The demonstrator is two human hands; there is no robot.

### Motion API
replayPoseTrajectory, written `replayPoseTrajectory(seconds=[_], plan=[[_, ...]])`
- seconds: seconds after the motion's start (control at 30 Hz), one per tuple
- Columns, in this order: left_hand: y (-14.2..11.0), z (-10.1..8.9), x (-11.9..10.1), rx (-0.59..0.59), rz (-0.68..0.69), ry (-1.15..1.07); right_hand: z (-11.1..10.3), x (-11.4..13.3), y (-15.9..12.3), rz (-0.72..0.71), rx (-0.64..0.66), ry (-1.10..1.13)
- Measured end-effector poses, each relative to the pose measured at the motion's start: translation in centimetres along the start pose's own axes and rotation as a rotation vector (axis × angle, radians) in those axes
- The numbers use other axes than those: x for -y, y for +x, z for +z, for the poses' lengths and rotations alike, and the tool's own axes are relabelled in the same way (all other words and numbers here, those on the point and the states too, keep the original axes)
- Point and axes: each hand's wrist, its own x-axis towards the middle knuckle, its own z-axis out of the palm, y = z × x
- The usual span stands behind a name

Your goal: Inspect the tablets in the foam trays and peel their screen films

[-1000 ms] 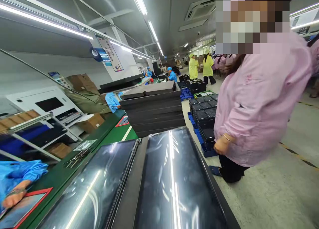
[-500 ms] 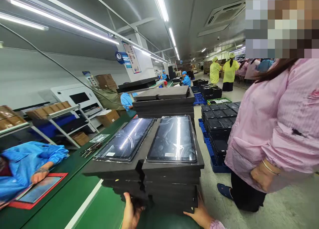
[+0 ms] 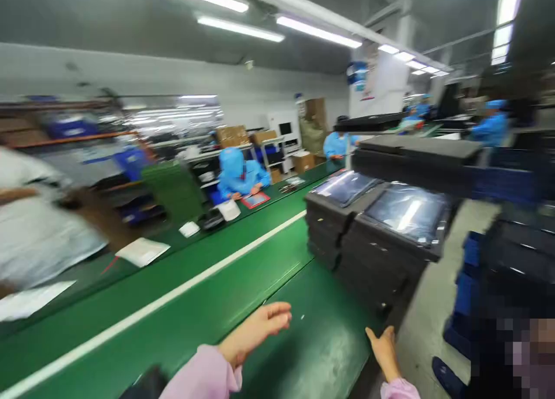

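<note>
A tall stack of black foam trays [image 3: 373, 266] stands on the green work surface [image 3: 303, 353]. Two tablet-like screens lie on top under clear, glossy film: a left screen [image 3: 347, 186] and a right screen [image 3: 405, 211]. My left hand [image 3: 255, 329] is held over the green surface, apart from the stack, fingers stretched out and holding nothing. Close to the stack's near right bottom corner is my right hand [image 3: 384, 350], thumb and fingers apart, nothing in its grasp. Whether it touches the foam I cannot tell.
Across the green conveyor belt [image 3: 186, 312], a person in blue [image 3: 243, 176] works over a red-edged panel [image 3: 255, 200]. Another foam stack [image 3: 416, 147] stands behind. Blue pallets [image 3: 466, 289] are on the floor at right. White packets [image 3: 143, 251] lie along the far edge.
My view has swung left and the foam stack appears farther away. My left hand has come off the stack's front; my right hand no longer grips its side.
</note>
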Motion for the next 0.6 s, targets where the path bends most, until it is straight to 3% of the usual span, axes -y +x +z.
replayPoseTrajectory(seconds=[0.1, 0.2, 0.33, 0.43, 0.5, 0.6], plan=[[-8.1, -4.6, 0.8, -0.288, 0.046, -0.116, 1.2, 1.0, -4.7, 0.079, 0.119, -0.066], [-17.0, -8.9, 4.5, -0.595, 0.097, -0.252, 3.7, 3.5, -9.7, 0.055, 0.327, -0.067], [-29.2, -13.2, 13.3, -1.137, 0.068, -0.376, 8.6, 8.2, -16.5, -0.008, 0.692, 0.016], [-36.0, -15.1, 21.7, -1.522, -0.117, -0.388, 12.3, 10.9, -21.0, 0.024, 0.897, 0.055], [-38.3, -15.3, 26.9, -1.561, -0.279, -0.481, 14.3, 12.0, -23.5, 0.08, 0.985, 0.07], [-38.3, -14.2, 32.3, -1.352, -0.376, -0.819, 15.8, 12.8, -26.2, 0.186, 1.084, 0.081]])
